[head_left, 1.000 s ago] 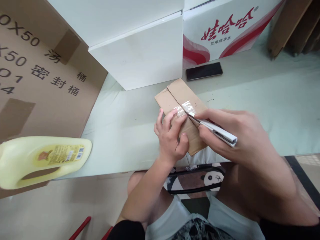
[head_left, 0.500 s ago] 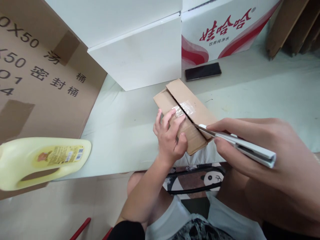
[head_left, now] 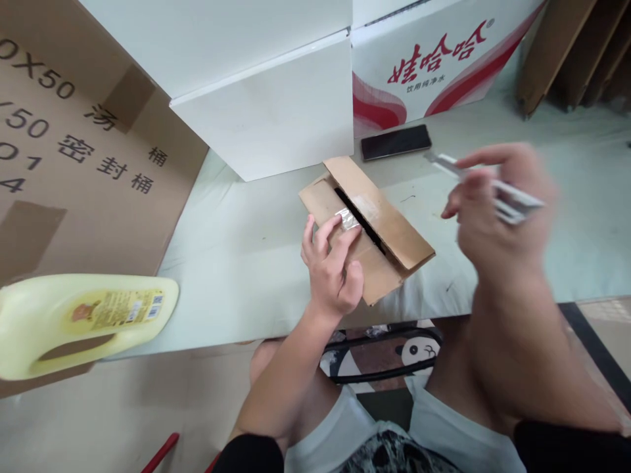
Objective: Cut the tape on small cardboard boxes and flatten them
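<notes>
A small brown cardboard box (head_left: 389,226) lies at an angle on the table, with a dark gap between its top flaps. Clear tape (head_left: 348,219) sticks on the top beside the gap. My left hand (head_left: 332,269) rests on the near left flap, fingers spread and fingertips by the tape. Right of the box and raised away from it, my right hand (head_left: 503,203) is closed around a white utility knife (head_left: 515,202). The blade points up and left toward the phone; motion blurs this hand.
A black phone (head_left: 396,142) lies behind the cardboard box. White cartons (head_left: 276,112) and a red-and-white printed carton (head_left: 428,72) stand at the back. On the left are a large brown carton (head_left: 123,125) and a pale yellow jug (head_left: 39,309). Folded cardboard (head_left: 552,59) leans at back right.
My right hand has lifted the utility knife out of the box's seam and moved it up, away from the box. The gap between the flaps looks wider. My left hand stays on the flap.
</notes>
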A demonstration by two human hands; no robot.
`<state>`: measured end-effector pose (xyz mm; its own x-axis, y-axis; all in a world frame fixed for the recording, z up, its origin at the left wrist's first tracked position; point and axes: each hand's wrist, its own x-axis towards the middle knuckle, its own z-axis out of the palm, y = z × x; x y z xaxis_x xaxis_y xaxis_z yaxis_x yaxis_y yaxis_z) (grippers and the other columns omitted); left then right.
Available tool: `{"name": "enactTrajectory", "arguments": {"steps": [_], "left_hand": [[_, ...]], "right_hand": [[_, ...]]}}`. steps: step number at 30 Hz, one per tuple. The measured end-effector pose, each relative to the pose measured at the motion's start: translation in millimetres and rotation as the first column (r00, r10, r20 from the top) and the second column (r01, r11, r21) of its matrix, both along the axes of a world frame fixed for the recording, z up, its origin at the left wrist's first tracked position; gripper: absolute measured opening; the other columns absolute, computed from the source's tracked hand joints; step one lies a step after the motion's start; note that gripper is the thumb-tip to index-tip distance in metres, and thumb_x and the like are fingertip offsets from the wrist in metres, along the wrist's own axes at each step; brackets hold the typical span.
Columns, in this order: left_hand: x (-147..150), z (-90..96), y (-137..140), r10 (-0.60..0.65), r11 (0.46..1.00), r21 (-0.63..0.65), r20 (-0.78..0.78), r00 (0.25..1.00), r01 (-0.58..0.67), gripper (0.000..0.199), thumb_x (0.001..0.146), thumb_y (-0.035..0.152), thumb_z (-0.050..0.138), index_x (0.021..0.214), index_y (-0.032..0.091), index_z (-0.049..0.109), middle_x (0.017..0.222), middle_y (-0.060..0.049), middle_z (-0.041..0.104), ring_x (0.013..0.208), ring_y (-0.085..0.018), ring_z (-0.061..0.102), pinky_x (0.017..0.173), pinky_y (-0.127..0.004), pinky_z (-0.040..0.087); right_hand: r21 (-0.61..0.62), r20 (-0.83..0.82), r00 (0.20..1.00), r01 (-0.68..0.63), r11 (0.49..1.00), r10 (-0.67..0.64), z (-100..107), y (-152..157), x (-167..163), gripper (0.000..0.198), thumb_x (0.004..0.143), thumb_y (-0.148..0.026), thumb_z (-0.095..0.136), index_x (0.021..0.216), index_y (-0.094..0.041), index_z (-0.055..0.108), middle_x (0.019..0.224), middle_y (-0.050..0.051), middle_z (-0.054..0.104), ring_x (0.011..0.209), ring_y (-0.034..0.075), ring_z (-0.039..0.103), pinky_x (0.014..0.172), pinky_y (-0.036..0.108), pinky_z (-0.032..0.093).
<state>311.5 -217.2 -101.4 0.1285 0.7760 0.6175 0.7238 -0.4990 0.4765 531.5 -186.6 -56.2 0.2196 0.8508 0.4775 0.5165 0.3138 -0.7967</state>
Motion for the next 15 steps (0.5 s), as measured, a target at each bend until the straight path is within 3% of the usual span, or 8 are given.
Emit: {"name": "enactTrajectory", "arguments": {"steps": [1, 3, 5, 8, 12, 15], "left_hand": [[-1, 0.7, 1, -0.014, 1.0, 0.011, -0.001, 1.0, 0.014, 0.047, 0.099, 0.039, 0.033, 0.124, 0.018, 0.067, 0.138, -0.015, 0.06, 0.134, -0.029, 0.055, 0.13, -0.055, 0.02], [-4, 1.9, 3, -0.038, 0.999, 0.026, 0.0, 0.999, 0.038, 0.047, 0.099, 0.036, 0.033, 0.126, 0.018, 0.067, 0.136, -0.015, 0.06, 0.134, -0.028, 0.055, 0.131, -0.054, 0.019], [-9, 2.3, 5, -0.063, 0.998, 0.024, -0.013, 0.998, 0.064, 0.048, 0.098, 0.032, 0.033, 0.13, 0.02, 0.067, 0.138, -0.014, 0.057, 0.138, -0.028, 0.051, 0.131, -0.055, 0.018], [-20, 0.9, 9, -0.107, 0.994, -0.004, -0.025, 0.994, 0.106, 0.049, 0.096, 0.026, 0.034, 0.129, 0.025, 0.07, 0.152, -0.011, 0.045, 0.148, -0.03, 0.04, 0.131, -0.057, 0.016], [-41, -3.6, 17, -0.171, 0.983, -0.056, 0.091, 0.981, 0.176, 0.035, 0.095, 0.035, 0.045, 0.115, 0.025, 0.072, 0.161, -0.008, 0.031, 0.152, -0.037, 0.032, 0.126, -0.059, 0.027], [-62, -6.9, 25, -0.182, 0.978, -0.052, 0.248, 0.952, 0.201, 0.03, 0.095, 0.051, 0.052, 0.109, 0.028, 0.067, 0.154, -0.008, 0.037, 0.151, -0.038, 0.033, 0.121, -0.058, 0.033]], "right_hand": [[-0.059, 0.098, 0.994, 0.045, 0.997, -0.039, -6, 20, -10, 0.029, 0.1, -0.051, 0.05, 0.103, -0.025, 0.063, 0.074, 0.001, 0.061, 0.061, 0.018, 0.059, 0.061, 0.035, 0.046], [-0.241, 0.275, 0.961, 0.083, 0.967, -0.014, -23, 43, -17, 0.028, 0.089, -0.039, 0.063, 0.111, -0.023, 0.064, 0.08, 0.004, 0.066, 0.07, 0.022, 0.063, 0.072, 0.041, 0.051], [-0.378, 0.362, 0.928, 0.062, 0.924, 0.086, -42, 50, -13, 0.048, 0.08, -0.027, 0.068, 0.127, -0.021, 0.063, 0.101, 0.01, 0.072, 0.088, 0.029, 0.069, 0.083, 0.046, 0.054], [-0.515, 0.421, 0.871, 0.0, 0.857, 0.254, -61, 50, -5, 0.067, 0.076, -0.017, 0.063, 0.143, -0.018, 0.056, 0.13, 0.016, 0.069, 0.109, 0.035, 0.068, 0.092, 0.051, 0.055], [-0.628, 0.512, 0.771, 0.036, 0.777, 0.378, -65, 49, -5, 0.074, 0.076, -0.006, 0.053, 0.15, -0.017, 0.052, 0.14, 0.017, 0.065, 0.125, 0.041, 0.062, 0.1, 0.055, 0.052], [-0.667, 0.559, 0.706, 0.071, 0.741, 0.435, -61, 49, -8, 0.078, 0.077, -0.005, 0.051, 0.154, -0.017, 0.048, 0.144, 0.018, 0.063, 0.128, 0.043, 0.059, 0.101, 0.056, 0.051]]}}
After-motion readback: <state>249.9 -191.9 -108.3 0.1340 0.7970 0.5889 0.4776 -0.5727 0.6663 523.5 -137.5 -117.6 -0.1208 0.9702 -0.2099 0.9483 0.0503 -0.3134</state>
